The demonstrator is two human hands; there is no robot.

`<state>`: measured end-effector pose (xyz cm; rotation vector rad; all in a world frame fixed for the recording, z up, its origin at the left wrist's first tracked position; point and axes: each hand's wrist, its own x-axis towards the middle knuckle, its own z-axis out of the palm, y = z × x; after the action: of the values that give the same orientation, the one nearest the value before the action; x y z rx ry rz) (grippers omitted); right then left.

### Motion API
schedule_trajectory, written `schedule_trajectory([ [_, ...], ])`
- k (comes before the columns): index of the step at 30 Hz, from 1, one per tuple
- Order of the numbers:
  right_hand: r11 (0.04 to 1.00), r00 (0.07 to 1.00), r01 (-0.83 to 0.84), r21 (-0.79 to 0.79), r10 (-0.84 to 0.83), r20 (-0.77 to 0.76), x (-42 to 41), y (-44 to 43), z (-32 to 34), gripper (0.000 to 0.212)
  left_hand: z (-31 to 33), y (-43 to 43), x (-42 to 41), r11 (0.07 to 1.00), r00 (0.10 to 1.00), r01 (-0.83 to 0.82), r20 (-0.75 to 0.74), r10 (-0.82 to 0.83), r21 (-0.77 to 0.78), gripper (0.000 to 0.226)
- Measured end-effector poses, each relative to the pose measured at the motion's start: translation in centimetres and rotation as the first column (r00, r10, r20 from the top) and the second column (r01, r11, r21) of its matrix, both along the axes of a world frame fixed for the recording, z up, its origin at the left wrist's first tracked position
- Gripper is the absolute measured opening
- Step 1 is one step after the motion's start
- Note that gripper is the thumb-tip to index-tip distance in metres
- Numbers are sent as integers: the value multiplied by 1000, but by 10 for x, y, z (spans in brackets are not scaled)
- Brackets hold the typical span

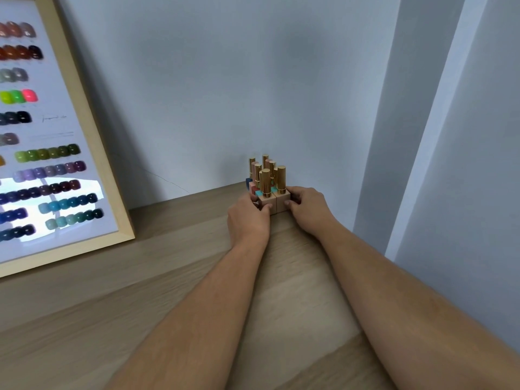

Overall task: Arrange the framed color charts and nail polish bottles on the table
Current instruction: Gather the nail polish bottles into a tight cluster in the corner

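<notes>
Pale blue-grey walls (225, 80) meet a light wood-grain tabletop (168, 277), with a vertical corner or column edge running down on the right. Against the back wall, where it meets the tabletop, stands a tight cluster of nail polish bottles (267, 182), upright and touching one another, with square bases in pink, beige, teal, red and blue tones and tall ribbed gold caps. Both bare forearms reach forward to the cluster. On the cluster's near left side, the left hand (249, 218) curls its fingers (266, 207) against the front pink-beige bottle, thumb pressed to that bottle's face. From the right, the right hand (308, 206) cups the group, its thumb lying against the front of the near right beige bottle while the other fingers wrap round the right side, partly hidden. Both hands are closed loosely around the group, pressing it from either side; the bottles rest on the tabletop. Far to the left, well apart from the bottles, a framed color chart (42, 136) in a light wooden frame leans against the wall, its lower edge on the tabletop, showing rows of glossy polish swatches in browns, greens, purples, blues and teals, with a bright glare patch across its lower part.
</notes>
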<state>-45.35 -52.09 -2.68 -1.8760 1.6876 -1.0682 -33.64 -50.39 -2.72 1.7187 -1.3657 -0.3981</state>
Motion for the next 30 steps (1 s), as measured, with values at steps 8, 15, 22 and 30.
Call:
schedule_trajectory([
  [8, 1000, 1000, -5, -15, 5, -7, 0, -2, -2, 39, 0, -2, -1, 1000, 1000, -17, -1, 17, -5, 32],
  [15, 1000, 1000, -8, -11, 8, 2, 0, -3, -3, 38, 0, -2, -2, 1000, 1000, -24, 6, 24, -4, 31],
  [22, 1000, 1000, 5, -4, -5, -8, 1, -2, -2, 40, 0, -2, -2, 1000, 1000, -14, 2, 14, -8, 30],
  [30, 993, 994, 95, -63, -92, 53, 6, 24, -6, 47, -2, 23, 9, 999, 999, 30, -14, -30, -11, 27],
])
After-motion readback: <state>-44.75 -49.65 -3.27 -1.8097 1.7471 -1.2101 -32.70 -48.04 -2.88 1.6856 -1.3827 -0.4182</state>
